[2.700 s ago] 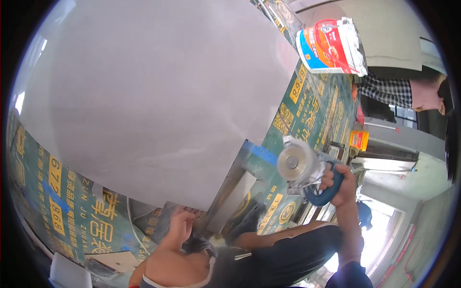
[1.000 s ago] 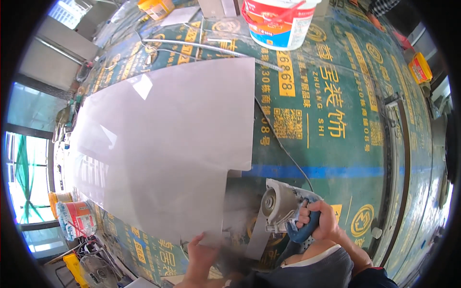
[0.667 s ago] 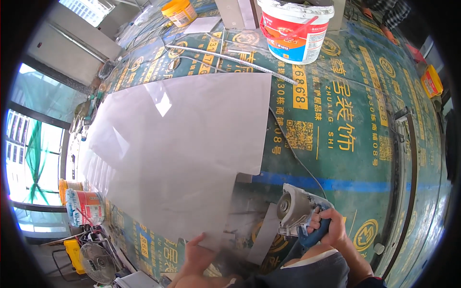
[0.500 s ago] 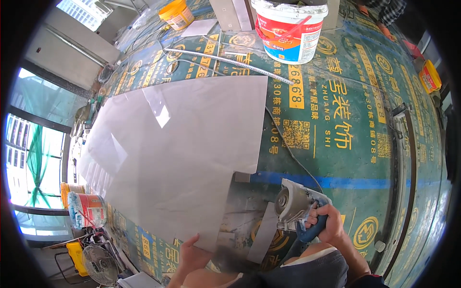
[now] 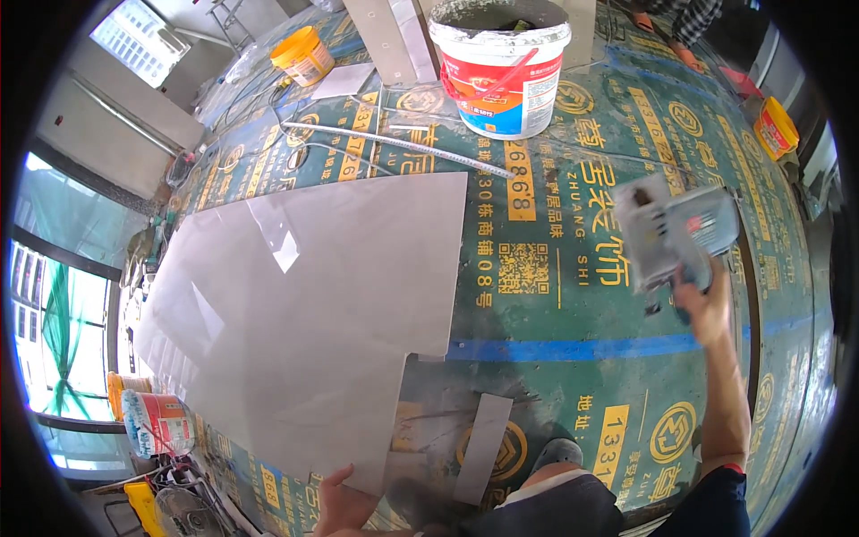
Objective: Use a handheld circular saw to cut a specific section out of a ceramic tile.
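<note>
A large glossy light-grey tile (image 5: 304, 313) lies across the left and middle, with a notch cut from its near right corner. At its near edge my left hand (image 5: 347, 506) grips the tile, thumb on top and the other fingers mostly hidden. My right hand (image 5: 705, 300) is wrapped round the handle of a handheld power cutter (image 5: 671, 228). The cutter is held out to the right, apart from the tile, slightly blurred, its pale base plate facing left. Near my foot lies a narrow tile strip (image 5: 484, 447), separate from the tile.
A white bucket (image 5: 506, 76) stands beyond the tile, near a long metal rod (image 5: 403, 143). Yellow buckets (image 5: 302, 58) sit farther off. Left are another bucket (image 5: 161, 425) and a fan (image 5: 188, 510). Another person's arm (image 5: 689, 54) shows far right. Printed green sheeting (image 5: 573, 376) covers the floor.
My right hand has swung the cutter away from the tile's notched corner, out to the far right. My left hand stays at the tile's near edge. The whole view has shifted slightly.
</note>
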A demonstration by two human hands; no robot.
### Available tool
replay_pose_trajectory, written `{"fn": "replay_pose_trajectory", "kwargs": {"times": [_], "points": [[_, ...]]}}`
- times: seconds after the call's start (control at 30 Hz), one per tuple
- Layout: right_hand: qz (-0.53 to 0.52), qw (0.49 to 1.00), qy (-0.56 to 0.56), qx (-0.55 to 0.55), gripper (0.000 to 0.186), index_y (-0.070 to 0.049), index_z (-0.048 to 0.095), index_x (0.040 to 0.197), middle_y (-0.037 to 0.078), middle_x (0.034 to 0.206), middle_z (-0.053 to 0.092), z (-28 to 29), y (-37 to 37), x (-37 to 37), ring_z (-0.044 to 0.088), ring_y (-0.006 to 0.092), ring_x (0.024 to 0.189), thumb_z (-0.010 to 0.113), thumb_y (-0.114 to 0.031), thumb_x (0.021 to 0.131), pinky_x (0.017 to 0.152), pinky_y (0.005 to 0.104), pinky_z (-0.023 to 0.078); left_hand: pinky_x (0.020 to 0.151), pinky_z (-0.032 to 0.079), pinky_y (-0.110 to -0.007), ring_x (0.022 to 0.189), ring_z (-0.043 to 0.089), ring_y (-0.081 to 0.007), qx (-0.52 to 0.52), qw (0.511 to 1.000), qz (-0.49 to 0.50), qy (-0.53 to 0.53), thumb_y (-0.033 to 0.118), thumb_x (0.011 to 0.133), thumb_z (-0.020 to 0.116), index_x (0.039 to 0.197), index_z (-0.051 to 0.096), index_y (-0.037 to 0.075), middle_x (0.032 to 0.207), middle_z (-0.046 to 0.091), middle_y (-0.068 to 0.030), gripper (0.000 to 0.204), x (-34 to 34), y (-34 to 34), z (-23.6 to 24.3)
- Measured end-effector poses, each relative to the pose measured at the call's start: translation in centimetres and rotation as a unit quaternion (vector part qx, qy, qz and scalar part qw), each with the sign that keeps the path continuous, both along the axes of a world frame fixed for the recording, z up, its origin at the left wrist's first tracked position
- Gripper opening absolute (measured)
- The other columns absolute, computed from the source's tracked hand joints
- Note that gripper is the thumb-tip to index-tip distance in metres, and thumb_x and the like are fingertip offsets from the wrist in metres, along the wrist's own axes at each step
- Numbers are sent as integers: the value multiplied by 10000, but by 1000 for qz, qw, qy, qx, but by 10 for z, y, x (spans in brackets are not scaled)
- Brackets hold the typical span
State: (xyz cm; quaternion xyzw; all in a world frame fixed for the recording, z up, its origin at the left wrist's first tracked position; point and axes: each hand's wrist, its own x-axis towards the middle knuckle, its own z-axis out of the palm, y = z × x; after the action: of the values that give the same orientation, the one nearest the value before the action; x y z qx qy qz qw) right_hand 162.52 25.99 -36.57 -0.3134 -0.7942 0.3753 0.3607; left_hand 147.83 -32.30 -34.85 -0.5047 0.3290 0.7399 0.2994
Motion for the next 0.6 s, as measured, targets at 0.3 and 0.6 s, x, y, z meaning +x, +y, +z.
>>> {"fn": "replay_pose_trajectory", "kwargs": {"times": [0.3, 0.6], "points": [[45, 994, 56, -82, 240, 35, 591, 1017, 22, 670, 499, 76, 105, -10, 437, 102, 587, 519, -102, 833, 562, 253, 357, 1106, 376, -497, 1293, 520, -331, 26, 999, -31, 13, 167, 843, 542, 1407, 445, 25, 1382, 549, -138, 590, -7, 0, 16], [29, 882, 239, -406, 260, -13, 558, 1075, 12, 694, 469, 84, 156, 26, 448, 126, 576, 516, -152, 860, 566, 282, 402, 1109, 381, -482, 1311, 512, -323, 29, 997, -57, 40, 167, 833, 521, 1408, 438, 13, 1400, 537, -149, 601, -22, 6, 53]]}}
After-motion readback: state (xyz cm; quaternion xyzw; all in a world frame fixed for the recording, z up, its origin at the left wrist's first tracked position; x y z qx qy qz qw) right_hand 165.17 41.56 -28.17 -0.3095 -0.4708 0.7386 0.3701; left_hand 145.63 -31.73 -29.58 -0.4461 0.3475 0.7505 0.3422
